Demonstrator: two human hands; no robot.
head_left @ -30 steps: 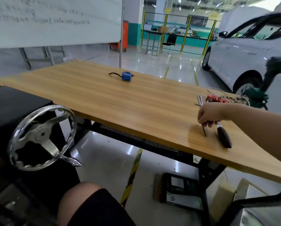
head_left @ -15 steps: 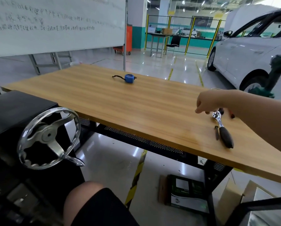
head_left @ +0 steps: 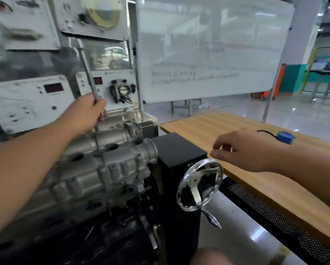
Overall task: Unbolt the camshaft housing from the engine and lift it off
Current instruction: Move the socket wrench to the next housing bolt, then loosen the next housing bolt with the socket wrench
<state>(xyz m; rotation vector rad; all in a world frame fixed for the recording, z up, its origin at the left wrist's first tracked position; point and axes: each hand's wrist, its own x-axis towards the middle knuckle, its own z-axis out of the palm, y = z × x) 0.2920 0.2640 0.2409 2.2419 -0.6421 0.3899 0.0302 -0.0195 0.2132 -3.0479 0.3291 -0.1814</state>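
Left hand gripped long extension bar over camshaft housing; right hand empty, loose; tilted bar risked slipping off bolt

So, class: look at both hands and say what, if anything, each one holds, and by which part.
The left hand grips a long metal tool shaft around its middle, its lower end down on the camshaft housing. The right hand holds nothing.

- You've got two hands up: left hand, right hand.
- One long tool shaft.
- One camshaft housing.
- One handwheel.
- One blue tape measure.
- One wooden table.
- One whiteboard.
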